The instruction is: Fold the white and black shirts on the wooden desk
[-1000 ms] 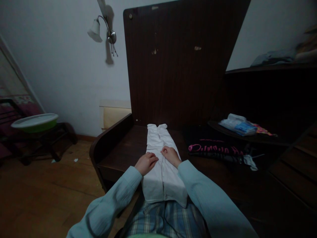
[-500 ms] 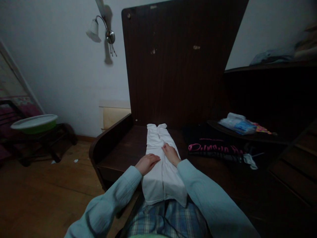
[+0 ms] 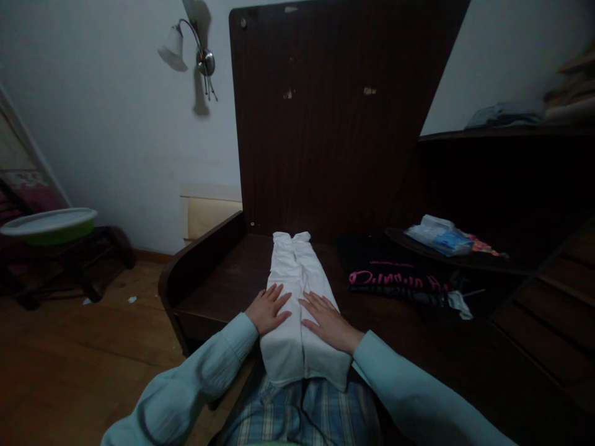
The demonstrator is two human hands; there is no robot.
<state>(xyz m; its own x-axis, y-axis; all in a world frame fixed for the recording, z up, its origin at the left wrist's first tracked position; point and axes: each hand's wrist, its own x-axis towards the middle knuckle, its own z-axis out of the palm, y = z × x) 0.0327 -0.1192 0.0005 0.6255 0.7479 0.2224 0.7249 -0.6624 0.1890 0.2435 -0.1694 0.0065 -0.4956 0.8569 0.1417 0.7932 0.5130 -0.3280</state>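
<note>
A white garment [image 3: 284, 353], folded into a long narrow strip, lies on the dark wooden desk [image 3: 220, 279]. Its near end hangs over the edge towards my lap, and a seam or fold line runs down its middle. My left hand [image 3: 269, 310] rests on the left side of the cloth with the fingers spread. On the right half, my right hand [image 3: 328, 322] lies flat, fingers apart and pointing towards the middle line. Neither hand grips anything. The garment's exact kind is hidden by the folding.
Right of the cloth lies a folded black garment with pink lettering [image 3: 400, 282]. Behind it, a plastic-wrapped pack [image 3: 439, 235] sits on a low shelf. A raised side board [image 3: 195, 260] bounds the desk at left. A green basin [image 3: 51, 229] stands on a stool farther left.
My right hand has moved nearer to me and flattened from a pinch-like pose. My left hand has shifted slightly left and nearer, its fingers now spread.
</note>
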